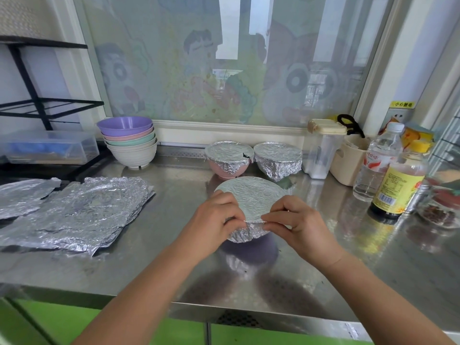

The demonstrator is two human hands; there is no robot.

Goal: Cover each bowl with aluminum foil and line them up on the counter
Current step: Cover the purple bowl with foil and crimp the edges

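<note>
Head view: foil [251, 195] over a bowl at the counter's [174, 270] centre is pinched at its near rim by left hand [216, 220] and right hand [296, 217].

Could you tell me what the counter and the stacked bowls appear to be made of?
The counter looks like brushed stainless steel: grey, with blurred mirror reflections of the bottles and bowls. The stacked bowls seem to be matte plastic or a similar moulded composite: opaque pastel purple, pink, green and cream, with no glaze shine, though the look alone leaves that open.
</note>
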